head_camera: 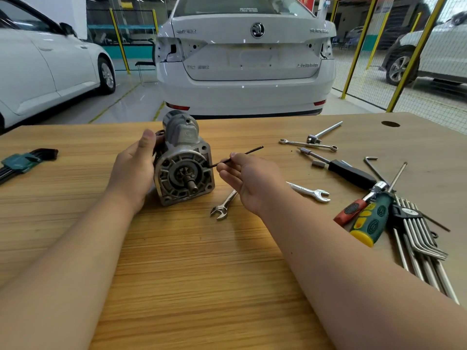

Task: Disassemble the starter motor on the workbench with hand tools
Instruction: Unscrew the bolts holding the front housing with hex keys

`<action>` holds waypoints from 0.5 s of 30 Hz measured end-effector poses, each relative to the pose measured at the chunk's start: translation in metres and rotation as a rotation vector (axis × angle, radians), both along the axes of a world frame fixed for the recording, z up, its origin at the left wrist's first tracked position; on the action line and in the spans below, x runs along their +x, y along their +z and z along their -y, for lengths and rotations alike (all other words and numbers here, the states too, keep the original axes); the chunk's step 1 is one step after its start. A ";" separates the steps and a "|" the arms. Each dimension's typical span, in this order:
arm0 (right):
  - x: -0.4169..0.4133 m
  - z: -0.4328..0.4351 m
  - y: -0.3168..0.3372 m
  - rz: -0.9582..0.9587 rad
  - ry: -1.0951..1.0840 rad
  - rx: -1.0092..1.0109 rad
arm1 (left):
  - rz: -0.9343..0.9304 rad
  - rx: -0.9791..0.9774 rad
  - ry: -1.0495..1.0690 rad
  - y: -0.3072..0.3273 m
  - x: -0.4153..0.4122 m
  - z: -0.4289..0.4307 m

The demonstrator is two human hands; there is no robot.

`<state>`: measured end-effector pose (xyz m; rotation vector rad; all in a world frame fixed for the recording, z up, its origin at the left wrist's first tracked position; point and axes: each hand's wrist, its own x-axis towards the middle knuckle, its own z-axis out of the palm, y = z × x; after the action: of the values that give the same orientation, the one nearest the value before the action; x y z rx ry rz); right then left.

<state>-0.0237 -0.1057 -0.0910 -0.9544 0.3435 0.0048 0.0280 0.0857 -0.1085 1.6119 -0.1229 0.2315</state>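
The grey metal starter motor (183,160) lies on the wooden workbench (202,261), its round flange and toothed pinion shaft facing me. My left hand (134,168) grips its left side, thumb up along the housing. My right hand (247,178) pinches a thin black hex key (249,151) between thumb and fingertips. The key's lower tip sits at the right edge of the motor's flange, and its long end points up to the right.
An open-end wrench (222,207) lies just under my right hand. To the right are more wrenches (309,192), a black-handled driver (348,171), a green-yellow screwdriver (371,221) and a long hex key set (419,246). A green-holder hex key set (24,161) lies far left. Parked cars stand beyond the bench.
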 end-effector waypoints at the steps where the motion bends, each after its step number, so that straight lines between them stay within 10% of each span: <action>1: -0.001 -0.003 0.000 0.008 -0.020 0.011 | -0.005 0.006 0.001 0.000 -0.001 0.002; 15: -0.015 -0.021 0.005 -0.081 0.204 -0.176 | 0.036 0.049 0.040 -0.004 0.000 0.006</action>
<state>-0.0388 -0.0851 -0.0855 -1.1630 0.3235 0.2027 0.0281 0.0799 -0.1125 1.6606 -0.1248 0.2907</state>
